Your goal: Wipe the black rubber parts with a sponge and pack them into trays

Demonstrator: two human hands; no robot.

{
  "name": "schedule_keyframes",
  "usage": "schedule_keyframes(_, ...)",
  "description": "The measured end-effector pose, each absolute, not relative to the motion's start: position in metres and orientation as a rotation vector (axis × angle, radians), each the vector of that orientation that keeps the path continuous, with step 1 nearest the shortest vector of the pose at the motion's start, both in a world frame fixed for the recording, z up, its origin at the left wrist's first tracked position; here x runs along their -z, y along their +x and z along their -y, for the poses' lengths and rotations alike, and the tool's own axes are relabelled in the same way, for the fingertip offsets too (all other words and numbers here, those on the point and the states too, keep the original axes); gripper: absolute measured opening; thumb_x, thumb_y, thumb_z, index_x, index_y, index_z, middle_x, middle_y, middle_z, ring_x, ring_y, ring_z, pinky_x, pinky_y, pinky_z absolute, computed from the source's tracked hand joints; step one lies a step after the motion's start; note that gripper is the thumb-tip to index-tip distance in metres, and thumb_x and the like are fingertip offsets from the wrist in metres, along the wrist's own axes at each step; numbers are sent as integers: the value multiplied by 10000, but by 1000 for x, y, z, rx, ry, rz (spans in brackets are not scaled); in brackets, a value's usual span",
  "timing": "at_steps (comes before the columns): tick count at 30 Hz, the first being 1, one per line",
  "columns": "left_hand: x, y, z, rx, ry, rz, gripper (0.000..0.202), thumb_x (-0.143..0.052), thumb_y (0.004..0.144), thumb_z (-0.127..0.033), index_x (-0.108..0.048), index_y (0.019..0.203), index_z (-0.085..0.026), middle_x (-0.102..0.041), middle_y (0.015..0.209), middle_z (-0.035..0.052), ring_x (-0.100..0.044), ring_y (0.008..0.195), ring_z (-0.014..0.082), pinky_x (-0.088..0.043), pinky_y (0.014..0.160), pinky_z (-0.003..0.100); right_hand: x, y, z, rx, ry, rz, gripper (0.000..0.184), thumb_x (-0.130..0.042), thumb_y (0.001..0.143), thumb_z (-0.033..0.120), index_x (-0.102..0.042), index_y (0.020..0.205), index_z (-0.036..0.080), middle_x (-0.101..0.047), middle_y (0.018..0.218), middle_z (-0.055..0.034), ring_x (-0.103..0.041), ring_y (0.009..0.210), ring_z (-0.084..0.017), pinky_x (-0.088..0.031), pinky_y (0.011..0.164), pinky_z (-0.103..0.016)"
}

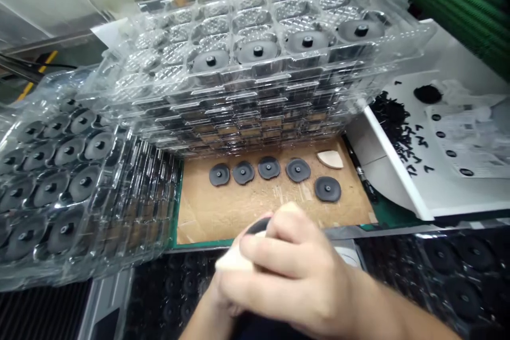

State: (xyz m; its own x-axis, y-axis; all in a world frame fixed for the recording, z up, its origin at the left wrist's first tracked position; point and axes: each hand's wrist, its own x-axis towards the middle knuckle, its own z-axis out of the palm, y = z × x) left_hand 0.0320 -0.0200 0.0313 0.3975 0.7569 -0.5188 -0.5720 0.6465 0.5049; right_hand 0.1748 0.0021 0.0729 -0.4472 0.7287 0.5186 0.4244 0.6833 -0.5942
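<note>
My right hand (295,271) is closed on a pale, cream-coloured pad (234,259) whose pointed end sticks out past the fingers. Beneath and behind it is my left hand (223,295), largely covered; it holds a dark grey round disc (258,226), of which only the upper edge shows. The two hands press together in front of a cardboard sheet (199,212). Lying on that cardboard are several loose dark discs with a small central hub, such as the nearest disc (328,189). A cream wedge-shaped piece (330,159) rests near the far right corner.
Behind the cardboard rises a stack of clear plastic trays (255,79), its top tray holding several discs. Another tray stack (51,191), filled with discs, stands left. At right, a white bin (402,170) holds small black pieces (392,111). A black marker (366,183) lies beside it.
</note>
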Motion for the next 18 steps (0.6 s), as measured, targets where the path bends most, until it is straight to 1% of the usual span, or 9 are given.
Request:
schedule_keyframes(2, -30, 31, 20, -825, 260, -756, 368, -821, 585, -286, -710, 930, -226, -716, 829, 6, -676, 790, 202, -571, 712, 305, -68, 179, -7, -629, -831, 2015, 239, -437, 943, 160, -664, 996, 217, -717, 830, 28, -531, 667, -112, -360, 682, -299)
schedule_keyframes(5, -30, 27, 19, -787, 199, -658, 481, -830, 576, -315, -689, 1024, -212, -718, 1008, 41, -690, 881, 224, -569, 727, 269, -42, 189, -16, -870, -1237, 1683, 206, -492, 910, 211, -649, 1043, 219, -704, 990, -8, -597, 837, -135, -428, 756, -283)
schedule_keyframes(7, -30, 24, 19, -783, 143, -591, 527, -823, 582, -332, -668, 1078, -246, -704, 1089, 38, -687, 932, 246, -574, 740, 277, -13, 193, -16, -1046, -1457, 1507, 271, -496, 890, 248, -605, 1137, 225, -687, 954, -23, -615, 837, -150, -481, 723, -275)
schedule_keyframes(9, -28, 20, 19, -790, 109, -551, 548, -821, 576, -343, -665, 1092, -245, -705, 1099, 42, -683, 955, 253, -577, 754, 280, 20, 192, -8, -1156, -1545, 1469, 381, -464, 871, 226, -525, 1247, 217, -660, 899, -26, -622, 722, -141, -513, 658, -276)
schedule_keyframes(11, -24, 17, 18, -802, 83, -524, 546, -816, 573, -362, -671, 1087, -246, -706, 1107, 47, -678, 975, 262, -581, 750, 284, 50, 186, 5, -1151, -1617, 1494, 363, -455, 842, 203, -573, 1186, 203, -629, 882, -38, -611, 678, -143, -524, 641, -293)
schedule_keyframes(13, -21, 15, 18, -817, 55, -514, 514, -808, 577, -376, -683, 1063, -266, -711, 1106, 38, -677, 981, 262, -584, 743, 283, 70, 179, 20, -1115, -1692, 1517, 265, -447, 835, 212, -669, 978, 195, -604, 921, -69, -620, 774, -180, -527, 703, -334)
schedule_keyframes(14, -19, 13, 17, -828, 42, -518, 497, -806, 575, -382, -691, 1046, -274, -715, 1098, 32, -680, 976, 255, -583, 743, 278, 75, 176, 28, -1094, -1723, 1528, 257, -440, 841, 224, -684, 915, 195, -594, 942, -83, -620, 834, -203, -524, 741, -356)
schedule_keyframes(15, -17, 12, 16, -844, 27, -532, 483, -802, 574, -388, -695, 1033, -278, -721, 1087, 26, -683, 971, 244, -579, 753, 271, 77, 172, 36, -1074, -1749, 1540, 256, -444, 843, 239, -688, 908, 198, -585, 962, -92, -617, 880, -223, -521, 767, -373)
schedule_keyframes(18, -13, 11, 13, -918, -36, -636, 490, -794, 581, -387, -689, 1046, -269, -734, 1051, 24, -677, 989, 222, -558, 817, 258, 75, 164, 55, -1020, -1804, 1574, 316, -494, 820, 270, -644, 1093, 214, -555, 1041, -109, -624, 875, -244, -536, 728, -383)
